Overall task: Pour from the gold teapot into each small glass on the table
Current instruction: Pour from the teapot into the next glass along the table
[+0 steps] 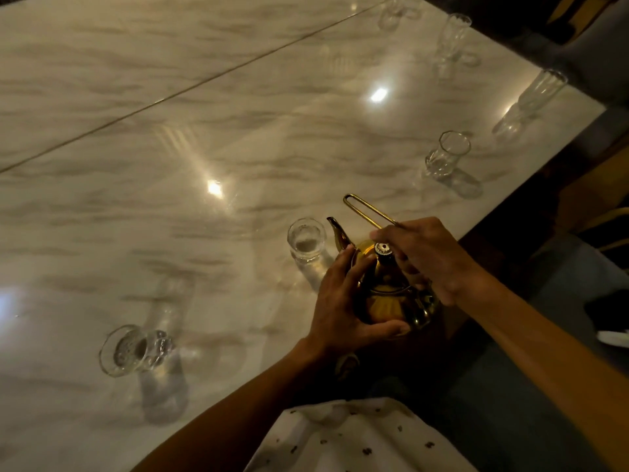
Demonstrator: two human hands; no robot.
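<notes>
The gold teapot [384, 301] sits near the table's right edge, spout [338, 233] pointing up-left toward a small glass [306, 238] holding some clear liquid. My left hand [343, 308] cups the pot's body from the left. My right hand [430, 255] grips the thin wire handle [364, 209] above the lid knob [383, 249]. Another small glass [136, 349] stands at the lower left. A third glass [447, 153] stands further along the right edge, with taller glasses [541, 93] beyond it.
The marble table [170, 131] is glossy with light glare and a seam running diagonally. More glasses [452, 35] line the far right edge. Chairs and dark floor lie to the right. A white patterned cloth [357, 437] is at the bottom.
</notes>
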